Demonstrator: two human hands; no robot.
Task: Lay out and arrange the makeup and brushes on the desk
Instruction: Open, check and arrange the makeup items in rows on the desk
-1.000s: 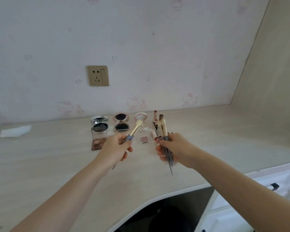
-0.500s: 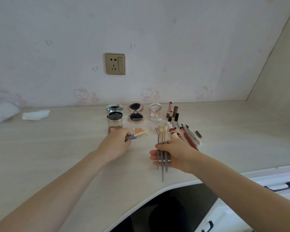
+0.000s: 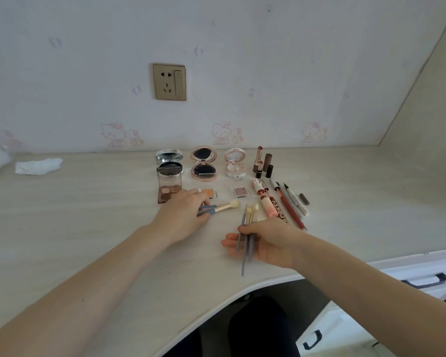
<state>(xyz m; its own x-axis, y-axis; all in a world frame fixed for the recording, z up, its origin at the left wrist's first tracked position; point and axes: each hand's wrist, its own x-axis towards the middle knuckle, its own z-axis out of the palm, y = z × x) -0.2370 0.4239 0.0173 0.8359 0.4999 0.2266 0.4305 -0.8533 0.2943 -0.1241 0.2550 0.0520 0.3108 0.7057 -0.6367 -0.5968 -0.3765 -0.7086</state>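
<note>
Head view.

1. The left grip [image 3: 180,215] is palm-down over the table [image 3: 88,228]. Its fingers curl round the blue handle of the fluffy brush [image 3: 227,206]. The brush lies level, head pointing right, just in front of the orange pan [image 3: 210,193]. I cannot tell whether it touches the table.
2. The right grip [image 3: 268,240] is palm-up. Its thumb pinches the brush bundle [image 3: 251,213] against the fingers, heads toward the wall and handles toward me.
3. Three open compacts [image 3: 204,163] stand in a row near the wall.
4. The eyeshadow palette [image 3: 169,193] sits in front of the leftmost compact, partly behind the left grip.
5. The lipsticks [image 3: 262,163] stand upright right of the compacts.
6. The pens [image 3: 289,204] lie side by side just right of the brush bundle.
</note>
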